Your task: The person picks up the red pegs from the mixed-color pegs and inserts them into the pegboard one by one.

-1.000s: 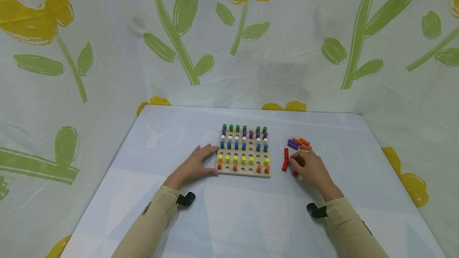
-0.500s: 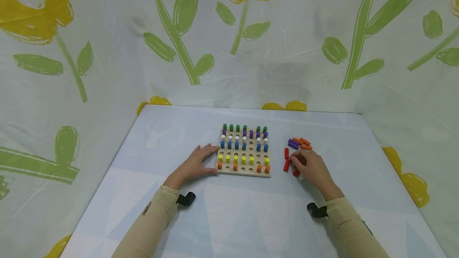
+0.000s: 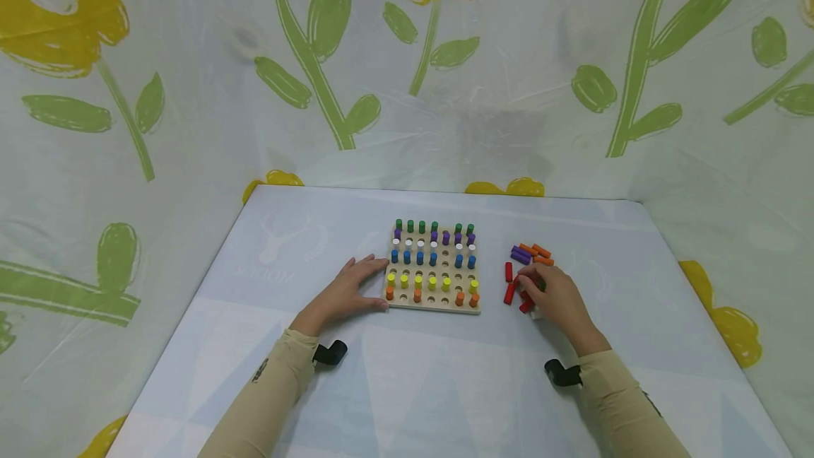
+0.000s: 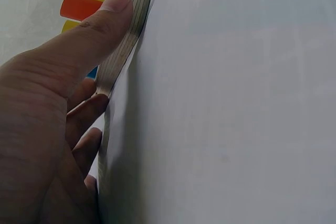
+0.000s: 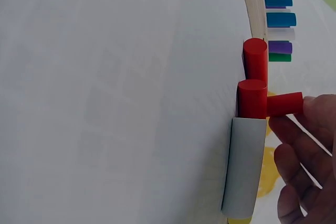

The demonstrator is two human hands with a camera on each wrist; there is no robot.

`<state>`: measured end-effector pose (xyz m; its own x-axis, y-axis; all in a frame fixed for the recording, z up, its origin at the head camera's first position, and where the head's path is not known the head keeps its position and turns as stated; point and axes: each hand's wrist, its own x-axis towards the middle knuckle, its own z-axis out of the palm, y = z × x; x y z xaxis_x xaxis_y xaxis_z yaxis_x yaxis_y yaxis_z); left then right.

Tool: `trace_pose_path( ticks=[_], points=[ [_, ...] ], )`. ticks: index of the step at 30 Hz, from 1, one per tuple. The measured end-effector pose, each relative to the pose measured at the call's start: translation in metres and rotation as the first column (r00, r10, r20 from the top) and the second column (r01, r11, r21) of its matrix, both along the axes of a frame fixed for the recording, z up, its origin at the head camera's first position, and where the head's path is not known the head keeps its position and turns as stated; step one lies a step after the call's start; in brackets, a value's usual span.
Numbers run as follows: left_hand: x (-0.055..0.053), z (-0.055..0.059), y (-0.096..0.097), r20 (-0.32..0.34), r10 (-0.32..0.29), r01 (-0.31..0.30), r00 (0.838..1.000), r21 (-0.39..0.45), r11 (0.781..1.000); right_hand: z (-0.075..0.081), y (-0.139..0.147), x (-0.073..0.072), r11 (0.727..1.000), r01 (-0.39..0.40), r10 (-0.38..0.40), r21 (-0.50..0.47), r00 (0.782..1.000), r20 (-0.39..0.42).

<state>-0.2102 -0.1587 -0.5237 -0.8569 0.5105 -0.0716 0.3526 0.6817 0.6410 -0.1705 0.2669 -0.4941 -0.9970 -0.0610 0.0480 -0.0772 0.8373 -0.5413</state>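
Observation:
A wooden pegboard (image 3: 420, 307) bears rows of green, purple, white, blue, yellow and orange pegs, with some holes bare. My left hand (image 3: 341, 293) rests at its near left corner. In the left wrist view the thumb (image 4: 105, 22) presses the board's edge (image 4: 118, 59), and the fingers touch the adjoining side. My right hand (image 3: 555, 297) is over the loose pegs right of the board. In the right wrist view its thumb and a finger pinch one end of a red peg (image 5: 285, 104), which lies about level behind another red peg (image 5: 252, 100).
Loose red pegs (image 3: 509, 293) lie just left of the right hand. Purple pegs (image 3: 520, 255) and orange pegs (image 3: 543, 261) lie beyond it. A white peg (image 5: 245, 166) is close to the right wrist camera, with a yellow end (image 5: 239, 221) below it.
My right hand has shifted very slightly right, and the red peg at its fingers shows a little more. The left hand and the pegboard have not visibly moved.

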Motion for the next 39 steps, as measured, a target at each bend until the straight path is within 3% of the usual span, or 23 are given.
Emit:
trace_pose_path(
  ticks=[20, 39],
  points=[
    [-0.0004, -0.0020, 0.0001, -0.004, 0.002, -0.002, 1.000, -0.014, 1.000, 0.0025, -0.0011, 0.0004, 1.000, 0.000, 0.001, 0.005, 0.998, -0.071],
    [-0.0001, -0.0007, 0.0000, 0.007, 0.003, -0.003, 1.000, -0.013, 1.000, 0.0009, -0.0021, -0.0020, 1.000, 0.005, -0.005, 0.007, 0.998, -0.056]
  ],
)
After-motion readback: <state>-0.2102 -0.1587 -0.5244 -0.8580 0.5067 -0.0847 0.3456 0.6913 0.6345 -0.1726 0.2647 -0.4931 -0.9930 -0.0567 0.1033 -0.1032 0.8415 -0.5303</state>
